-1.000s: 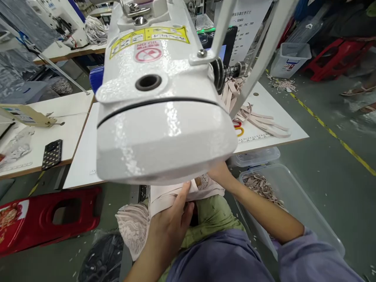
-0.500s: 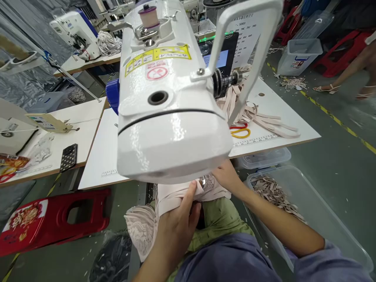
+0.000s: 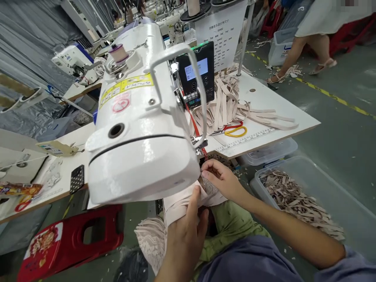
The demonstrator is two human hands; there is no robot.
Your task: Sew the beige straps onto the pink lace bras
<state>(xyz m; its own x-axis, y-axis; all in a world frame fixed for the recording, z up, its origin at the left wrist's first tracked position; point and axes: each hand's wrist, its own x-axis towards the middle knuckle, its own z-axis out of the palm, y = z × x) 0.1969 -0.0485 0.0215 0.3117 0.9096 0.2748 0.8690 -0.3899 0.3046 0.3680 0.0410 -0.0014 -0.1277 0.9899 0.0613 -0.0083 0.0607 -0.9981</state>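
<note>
A beige lace bra (image 3: 179,199) lies under the head of a white sewing machine (image 3: 141,164), and its pleated, lace-edged part (image 3: 151,239) hangs down at the left. My left hand (image 3: 188,231) grips the bra from the near side, its index finger stretched over the fabric and the thumb apart on the right; its other fingers are mostly hidden. My right hand (image 3: 221,180) is beside the machine head, just above the lace, thumb and fingertips pinched together. What they pinch, if anything, is too small to tell. The machine head hides the needle.
On the white table (image 3: 282,102) lie beige straps (image 3: 225,102) and scissors with red and yellow handles (image 3: 235,130). A control screen (image 3: 196,74) stands behind the machine. A clear bin (image 3: 320,172) of scraps is at the right, a red stool (image 3: 70,239) at the left. A person walks behind.
The view has swung, so the machine head appears further left and more of the table shows. My right hand now shows its pinched fingertips above the lace; my left stays on the bra.
</note>
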